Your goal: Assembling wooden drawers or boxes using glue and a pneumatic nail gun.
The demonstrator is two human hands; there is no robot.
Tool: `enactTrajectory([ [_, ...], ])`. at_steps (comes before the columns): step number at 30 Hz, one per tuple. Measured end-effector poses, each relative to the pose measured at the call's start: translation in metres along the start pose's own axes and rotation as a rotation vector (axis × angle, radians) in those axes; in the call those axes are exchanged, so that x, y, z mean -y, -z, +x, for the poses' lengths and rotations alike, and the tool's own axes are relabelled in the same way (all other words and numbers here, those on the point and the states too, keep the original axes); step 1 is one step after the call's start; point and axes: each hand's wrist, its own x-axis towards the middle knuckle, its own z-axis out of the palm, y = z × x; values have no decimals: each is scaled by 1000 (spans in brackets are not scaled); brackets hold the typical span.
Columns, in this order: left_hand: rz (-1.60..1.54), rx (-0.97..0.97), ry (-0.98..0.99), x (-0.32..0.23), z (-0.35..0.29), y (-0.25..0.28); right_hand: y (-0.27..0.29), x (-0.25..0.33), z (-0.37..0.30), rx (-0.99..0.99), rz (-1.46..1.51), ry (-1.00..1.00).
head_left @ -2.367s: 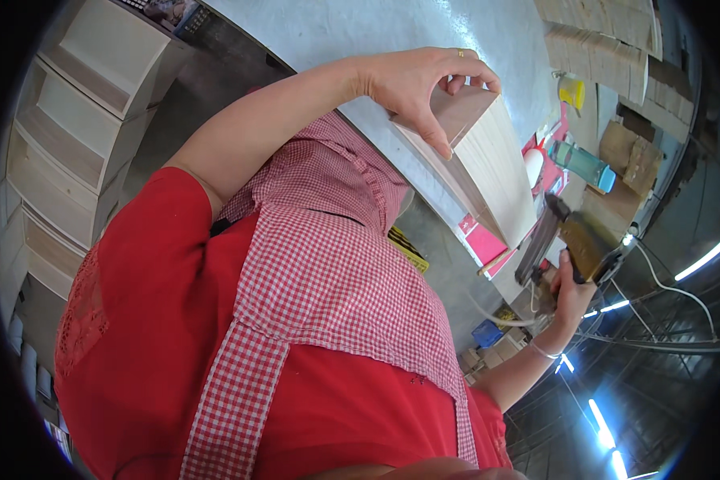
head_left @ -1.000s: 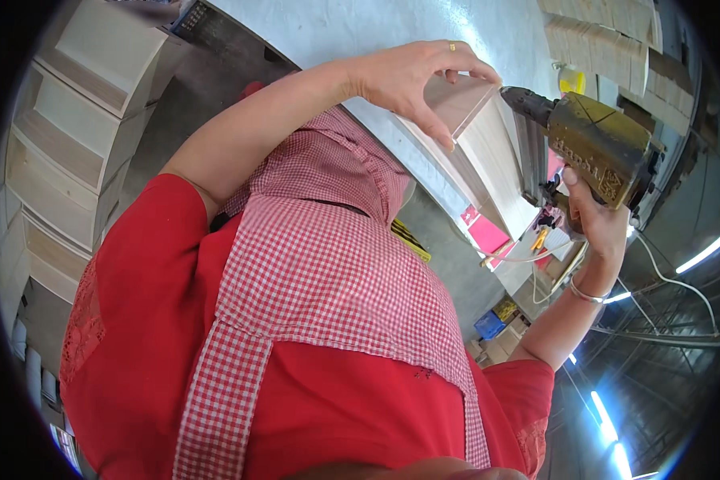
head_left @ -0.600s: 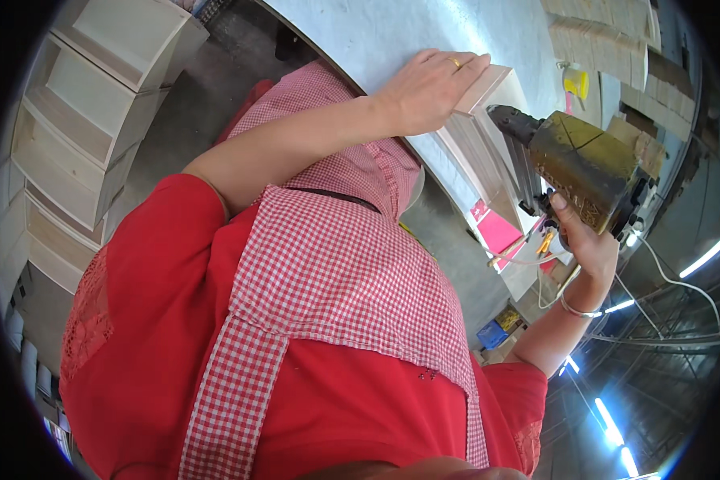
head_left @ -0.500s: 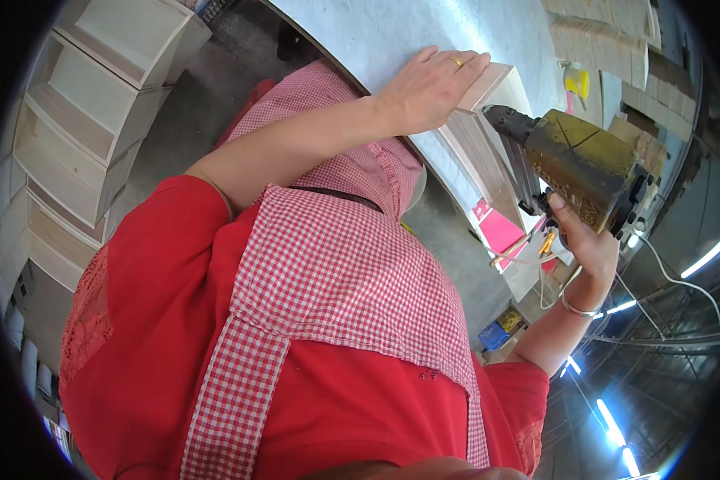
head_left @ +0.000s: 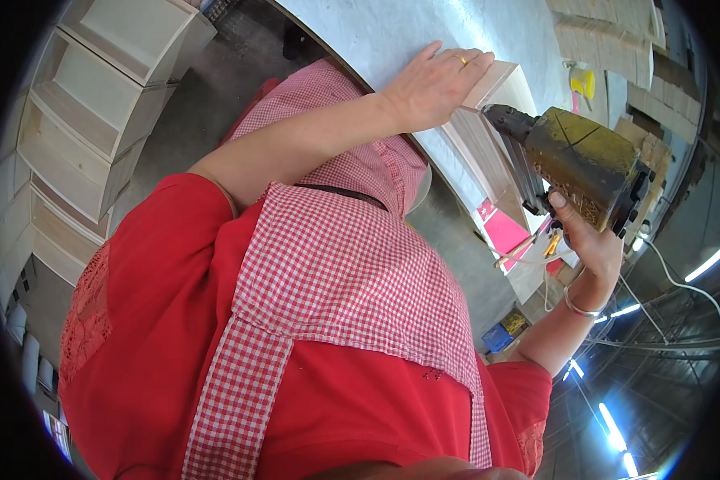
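Note:
My right hand (head_left: 588, 236) is wrapped round a worn, dark yellow nail gun (head_left: 584, 152). Its black nose rests at the near corner of a pale wooden box (head_left: 500, 88), and the long magazine slants down beside the box wall. My left hand (head_left: 432, 88), with a ring on one finger, grips the end of that box, its fingers laid over the panel edge. The left palm and thumb are partly hidden. The box sits on a grey-white worktable (head_left: 400, 36); the gun covers part of its far side.
Pale wooden boxes (head_left: 96, 120) are stacked on the left. Stacked wooden boards (head_left: 608, 40) stand at the far right, near a yellow tape roll (head_left: 582, 82). A pink sheet (head_left: 504, 230) and orange-handled pliers (head_left: 552, 244) lie near the table's right end. A pale hose (head_left: 520, 260) hangs there.
The whole view has shifted slightly. Both hands, the nail gun and the wooden box keep nearly the same places relative to each other.

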Motion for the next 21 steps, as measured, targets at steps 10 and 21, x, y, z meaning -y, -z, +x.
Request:
enactTrajectory([
  [10, -85, -37, -32, 5, 5, 1, -7, -31, 2, -171, -47, 487],
  [21, 92, 640, 504, 14, 85, 118, -28, -180, -98, -728, 330, -298],
])
